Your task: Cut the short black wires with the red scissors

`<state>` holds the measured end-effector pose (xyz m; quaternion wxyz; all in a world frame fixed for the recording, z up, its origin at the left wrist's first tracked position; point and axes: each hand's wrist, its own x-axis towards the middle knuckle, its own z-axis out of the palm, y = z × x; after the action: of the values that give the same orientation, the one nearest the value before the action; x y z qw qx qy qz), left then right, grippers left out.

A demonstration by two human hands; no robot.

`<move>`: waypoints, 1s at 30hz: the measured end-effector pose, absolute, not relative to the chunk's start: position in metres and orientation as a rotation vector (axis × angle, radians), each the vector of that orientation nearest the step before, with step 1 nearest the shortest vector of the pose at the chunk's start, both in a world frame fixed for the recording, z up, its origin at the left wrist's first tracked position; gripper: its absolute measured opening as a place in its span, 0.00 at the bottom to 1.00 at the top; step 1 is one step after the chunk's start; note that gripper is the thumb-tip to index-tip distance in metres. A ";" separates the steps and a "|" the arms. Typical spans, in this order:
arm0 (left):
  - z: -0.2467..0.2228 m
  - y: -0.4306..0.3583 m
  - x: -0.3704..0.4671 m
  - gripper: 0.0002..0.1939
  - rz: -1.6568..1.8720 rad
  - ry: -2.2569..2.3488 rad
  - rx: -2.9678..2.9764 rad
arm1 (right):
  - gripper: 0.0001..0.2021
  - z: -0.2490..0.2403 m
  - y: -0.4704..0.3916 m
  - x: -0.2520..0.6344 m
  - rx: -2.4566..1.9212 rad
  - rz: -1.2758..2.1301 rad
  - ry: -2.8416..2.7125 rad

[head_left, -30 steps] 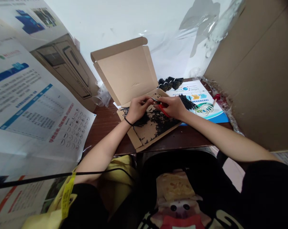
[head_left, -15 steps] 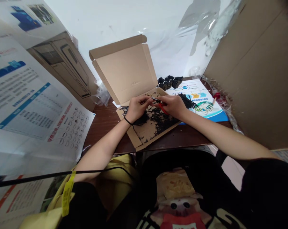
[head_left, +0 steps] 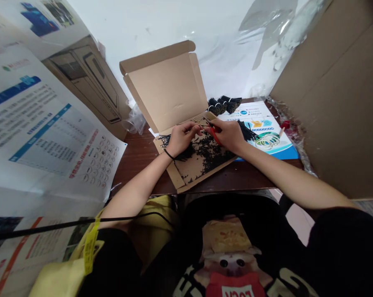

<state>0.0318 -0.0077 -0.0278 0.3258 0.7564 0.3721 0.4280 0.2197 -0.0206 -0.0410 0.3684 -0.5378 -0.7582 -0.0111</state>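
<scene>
right hand (head_left: 231,134) on red scissors (head_left: 216,136), blades (head_left: 208,121) now angled more upward

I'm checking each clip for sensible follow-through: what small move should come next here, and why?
Probably ease the red-handled scissors slightly toward the left hand's fingertips, without touching skin. The right hand grips them just beside that pinch, above black scraps in the open box. What the left fingers pinch is too small to tell.

White wall (head_left: 161,20); dark wooden table (head_left: 133,159); brown cardboard panel (head_left: 338,107).
</scene>
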 end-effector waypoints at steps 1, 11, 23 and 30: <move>-0.028 -0.007 0.031 0.17 1.129 0.980 1.958 | 0.17 -0.041 -0.020 0.220 -1.376 0.000 -1.959; -0.026 -0.005 0.028 0.19 1.099 1.063 1.958 | 0.15 -0.042 -0.017 0.219 -1.325 0.285 -2.079; -0.029 0.000 0.028 0.21 1.152 1.119 1.955 | 0.14 -0.037 -0.018 0.224 -1.373 0.281 -2.123; -0.031 0.002 0.031 0.22 1.130 1.110 1.963 | 0.13 -0.041 -0.018 0.226 -1.327 0.264 -2.139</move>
<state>0.0306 0.0022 -0.0310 0.3046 0.7413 0.4190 0.4268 0.2262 -0.0181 -0.0414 0.3004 -0.5001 -0.8061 0.0996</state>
